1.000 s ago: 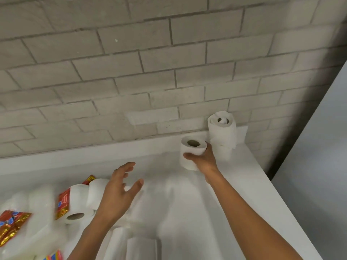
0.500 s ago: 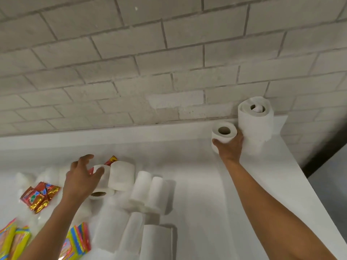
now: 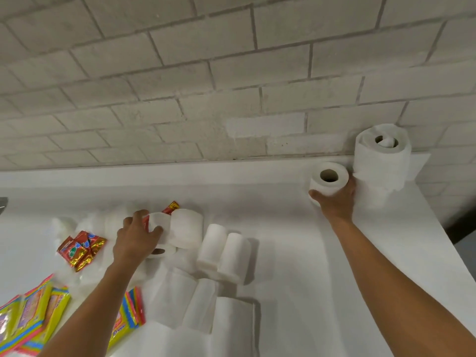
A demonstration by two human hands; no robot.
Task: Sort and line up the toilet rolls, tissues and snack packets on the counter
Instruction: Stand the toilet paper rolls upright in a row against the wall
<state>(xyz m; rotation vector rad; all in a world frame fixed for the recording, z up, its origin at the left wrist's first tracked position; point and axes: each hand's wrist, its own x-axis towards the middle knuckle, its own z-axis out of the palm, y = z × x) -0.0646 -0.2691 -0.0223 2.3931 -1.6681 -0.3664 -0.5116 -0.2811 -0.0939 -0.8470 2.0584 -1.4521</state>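
Two hands (image 3: 137,240) (image 3: 336,199) grip toilet rolls (image 3: 328,180) amid scattered snack packets (image 3: 81,246).

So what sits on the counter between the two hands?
Head view: two white toilet rolls lying side by side; past them, bare white counter.

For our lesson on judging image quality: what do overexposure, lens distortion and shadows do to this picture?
Head view: the white counter is blown out, so the lying toilet rolls nearly melt into it; the wide lens bows the brick wall; soft shadows fall right of the rolls; the red snack packets stay vivid.
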